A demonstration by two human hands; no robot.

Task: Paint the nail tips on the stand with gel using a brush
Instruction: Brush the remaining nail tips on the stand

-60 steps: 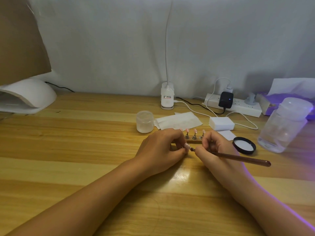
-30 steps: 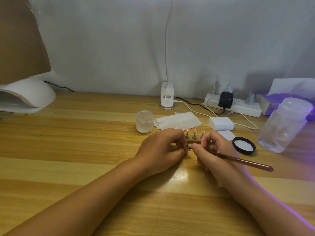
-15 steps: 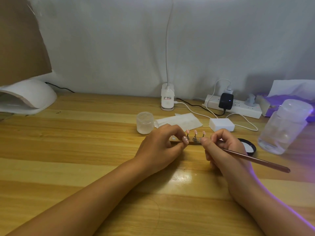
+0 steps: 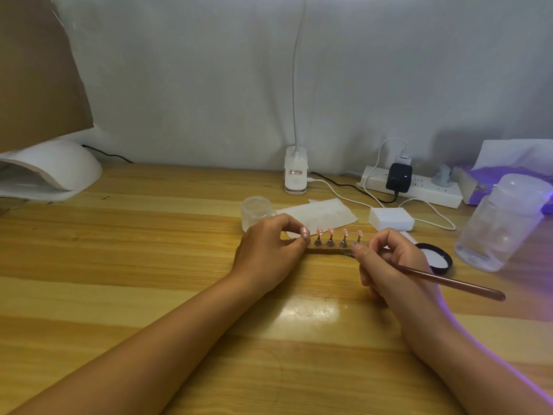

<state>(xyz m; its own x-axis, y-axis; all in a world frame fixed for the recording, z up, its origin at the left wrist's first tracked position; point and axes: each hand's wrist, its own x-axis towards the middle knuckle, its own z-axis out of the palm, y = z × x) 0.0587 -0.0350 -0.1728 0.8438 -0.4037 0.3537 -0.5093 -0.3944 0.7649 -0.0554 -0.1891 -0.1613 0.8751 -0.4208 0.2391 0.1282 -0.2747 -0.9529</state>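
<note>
Brown brush (image 4: 449,281) pinched in right hand (image 4: 395,265), left hand (image 4: 269,253) pinching the stand (image 4: 329,251) (both hands curled).

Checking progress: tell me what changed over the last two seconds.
The right hand drew back rightward with the brush, off the tip pinched by the left hand, which carried it back to the stand. Jar, lid and bottle stayed put.

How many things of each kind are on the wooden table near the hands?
Pink nail tips on the stand: 5
Brown-handled brush: 1
Frosted plastic jars: 2
Black round lid: 1
White foam block: 1
Total: 10
</note>
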